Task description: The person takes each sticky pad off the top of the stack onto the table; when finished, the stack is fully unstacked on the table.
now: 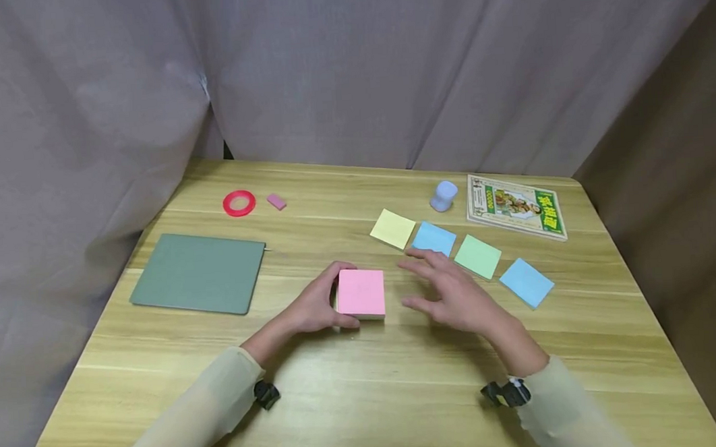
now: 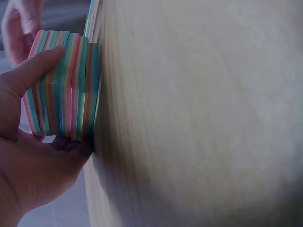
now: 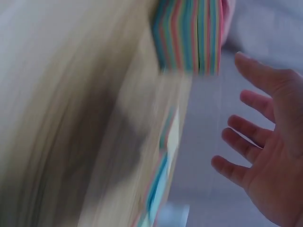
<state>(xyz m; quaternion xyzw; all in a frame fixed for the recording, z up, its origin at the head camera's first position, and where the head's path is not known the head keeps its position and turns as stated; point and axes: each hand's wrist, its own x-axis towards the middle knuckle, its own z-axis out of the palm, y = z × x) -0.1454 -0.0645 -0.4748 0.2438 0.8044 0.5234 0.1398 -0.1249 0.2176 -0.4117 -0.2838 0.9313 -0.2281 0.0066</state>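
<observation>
Sticky notes, a thick pad [image 1: 361, 293] with a pink top sheet, is sat mid-table [image 1: 403, 383] and is gripped at its left edge by the left hand [image 1: 315, 307], thumb and fingers curled round it. The right hand [image 1: 455, 292] is held just beside the pad, fingers spread, nothing in it. Four loose notes [image 1: 478, 256] are laid out behind that hand, pretty close.

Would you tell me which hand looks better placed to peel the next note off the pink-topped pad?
Probably the right hand: it hovers open beside the sticky note pad, fingers spread and free. The left hand already grips the pad's side, steadying it on the table.
</observation>
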